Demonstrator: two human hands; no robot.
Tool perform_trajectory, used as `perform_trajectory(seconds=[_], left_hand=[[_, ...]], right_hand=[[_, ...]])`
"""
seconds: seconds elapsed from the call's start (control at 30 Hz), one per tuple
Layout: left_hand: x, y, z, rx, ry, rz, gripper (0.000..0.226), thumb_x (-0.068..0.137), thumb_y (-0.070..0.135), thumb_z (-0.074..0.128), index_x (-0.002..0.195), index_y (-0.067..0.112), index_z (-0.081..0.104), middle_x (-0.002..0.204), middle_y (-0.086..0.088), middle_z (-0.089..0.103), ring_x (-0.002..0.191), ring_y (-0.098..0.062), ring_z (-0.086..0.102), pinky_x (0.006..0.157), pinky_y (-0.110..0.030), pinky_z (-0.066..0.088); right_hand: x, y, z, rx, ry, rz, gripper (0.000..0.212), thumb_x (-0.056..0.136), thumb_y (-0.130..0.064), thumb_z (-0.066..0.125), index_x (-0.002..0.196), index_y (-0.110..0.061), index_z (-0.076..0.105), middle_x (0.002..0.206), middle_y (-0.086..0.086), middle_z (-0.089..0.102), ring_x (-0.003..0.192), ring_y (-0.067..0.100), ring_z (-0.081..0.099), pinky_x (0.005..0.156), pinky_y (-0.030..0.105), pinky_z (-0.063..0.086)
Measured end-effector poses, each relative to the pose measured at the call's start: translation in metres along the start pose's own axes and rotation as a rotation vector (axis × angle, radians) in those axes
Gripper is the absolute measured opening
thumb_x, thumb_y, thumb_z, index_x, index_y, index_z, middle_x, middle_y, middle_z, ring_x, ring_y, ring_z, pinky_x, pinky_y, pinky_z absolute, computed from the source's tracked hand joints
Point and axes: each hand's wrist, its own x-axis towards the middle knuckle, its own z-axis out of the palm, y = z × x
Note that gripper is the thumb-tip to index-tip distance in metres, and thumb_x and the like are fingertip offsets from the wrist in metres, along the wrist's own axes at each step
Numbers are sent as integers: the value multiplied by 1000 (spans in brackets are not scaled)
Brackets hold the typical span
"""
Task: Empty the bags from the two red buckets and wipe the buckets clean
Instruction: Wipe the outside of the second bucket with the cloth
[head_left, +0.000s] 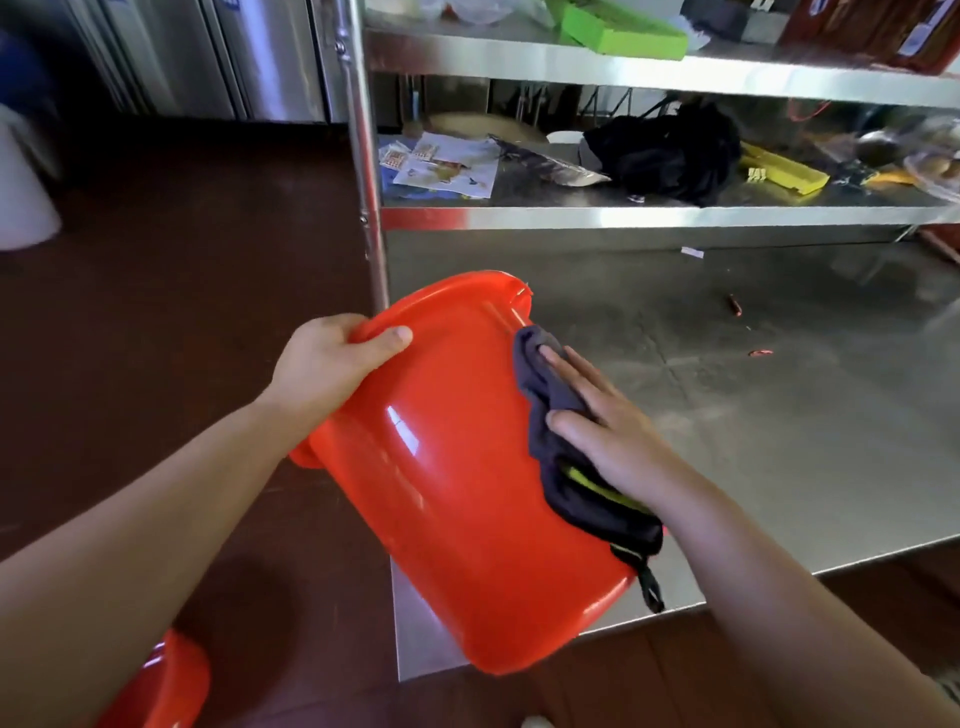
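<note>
- I judge I'm mid-wipe: my left hand (332, 364) grips the rim of the red bucket (457, 483), and my right hand (597, 431) presses the dark cloth (550, 395) flat against its side.
- The bucket is tilted over the desk (727, 395) corner, long axis slanting, mouth away from me to the upper left, base toward me.
- Next, probably, I turn it to reach unwiped wall; the second bucket (166, 686) waits on the floor.

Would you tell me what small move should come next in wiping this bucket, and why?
Probably slide the right hand with the dark cloth leftward across the red bucket. The cloth sits only at the wall's right edge, while the left hand grips the rim, steadying it.
</note>
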Motion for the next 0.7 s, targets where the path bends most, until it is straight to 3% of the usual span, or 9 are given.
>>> perform_trajectory(seconds=[0.1, 0.2, 0.23, 0.27, 0.33, 0.4, 0.5, 0.6, 0.7], left_hand=[[-15, -22, -13, -66, 42, -40, 49, 55, 68, 66, 78, 25, 68, 75, -5, 72, 75, -25, 70, 76, -50, 56], [-22, -31, -16, -67, 55, -11, 39, 60, 64, 68, 76, 29, 68, 71, 5, 72, 67, -12, 69, 73, -44, 58], [-21, -32, -16, -54, 60, -1, 37, 62, 63, 69, 76, 29, 68, 71, 6, 71, 67, -10, 69, 73, -43, 58], [-20, -31, -15, -36, 63, 7, 35, 64, 62, 68, 76, 30, 67, 71, 8, 71, 69, -9, 68, 74, -42, 58], [-19, -30, -15, -3, 63, 23, 36, 64, 65, 65, 77, 31, 66, 72, 9, 71, 71, -9, 68, 73, -40, 57], [-20, -30, -15, 20, 60, 38, 41, 63, 70, 59, 75, 31, 65, 70, 9, 69, 71, -12, 67, 71, -38, 56], [-18, -29, -14, 18, 46, 43, 64, 66, 80, 43, 77, 21, 67, 70, -1, 68, 72, -24, 65, 72, -43, 52], [-11, -23, -12, -86, 28, -25, 78, 66, 83, 36, 77, 11, 64, 70, -1, 66, 71, -22, 61, 78, -42, 50], [-10, -24, -12, -73, 66, -39, 71, 68, 80, 35, 58, 12, 54, 49, 11, 45, 53, -11, 41, 62, -36, 38]], right_hand=[[8, 13, -1, 351, -20, 100, 45, 90, -26, 51, 131, -44, 46, 137, -21, 48, 126, -2, 45, 104, 19, 34], [15, 18, -1, 439, -45, 284, 38, 97, -24, 49, 134, -20, 50, 96, -20, 60, 75, -14, 58, 58, 1, 43], [18, 15, 1, 459, -36, 303, 38, 96, -22, 49, 134, -17, 51, 88, -22, 64, 67, -14, 58, 54, 1, 42], [22, 8, 2, 475, -7, 308, 39, 94, -21, 50, 133, -20, 53, 86, -23, 68, 68, -12, 61, 59, 2, 43], [27, -8, 7, 367, 47, 265, 49, 85, -35, 52, 134, -36, 50, 115, -20, 65, 102, -6, 59, 92, 12, 40], [26, -24, 15, 76, 39, 138, 69, 72, -56, 44, 139, -51, 32, 148, -16, 39, 134, 7, 37, 113, 34, 27], [19, -49, 37, -414, 119, -53, 77, 70, -65, 32, 143, -53, 8, 159, -6, 11, 145, 18, 12, 113, 45, 17], [5, -73, 67, -717, 175, -282, 77, 72, -59, 39, 145, -44, 20, 159, 8, 9, 145, 32, 8, 113, 56, 14], [0, -79, 82, -811, 145, -437, 69, 77, -53, 39, 144, -41, 29, 159, 10, 13, 145, 35, 8, 112, 61, 12]])
